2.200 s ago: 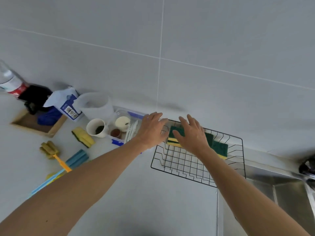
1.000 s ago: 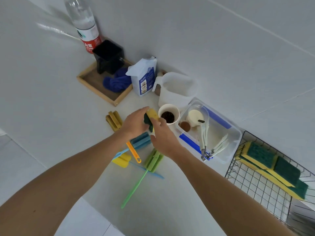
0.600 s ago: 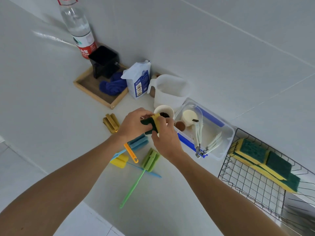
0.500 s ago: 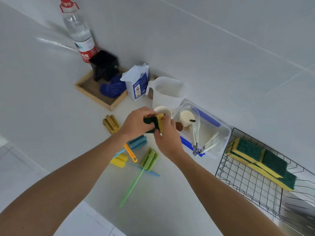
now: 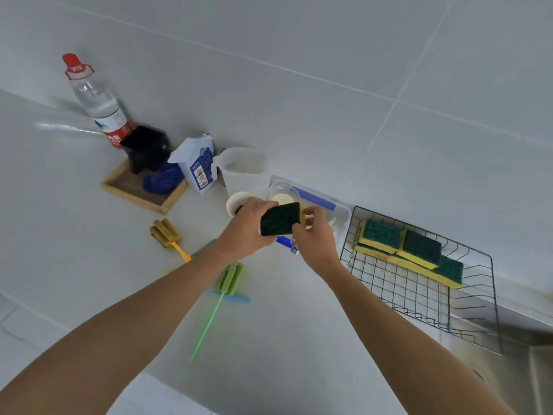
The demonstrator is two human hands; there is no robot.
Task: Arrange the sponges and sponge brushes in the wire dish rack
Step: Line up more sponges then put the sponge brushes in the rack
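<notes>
Green sponge brush (image 5: 229, 278) is lying on the counter just below the left hand (image 5: 244, 232). Both hands are pinching one green-and-yellow sponge (image 5: 281, 219) held in the air, right hand (image 5: 315, 235) gripping its right edge. Wire dish rack (image 5: 466, 301) is sitting right of the right hand, holding three sponges (image 5: 404, 245) along its far side.

A single head-worn camera looks forward and down, tilted, at a white counter, close above the wire dish rack (image 5: 419, 283) (at right); everything left of that rack recedes toward the tiled wall.
</notes>
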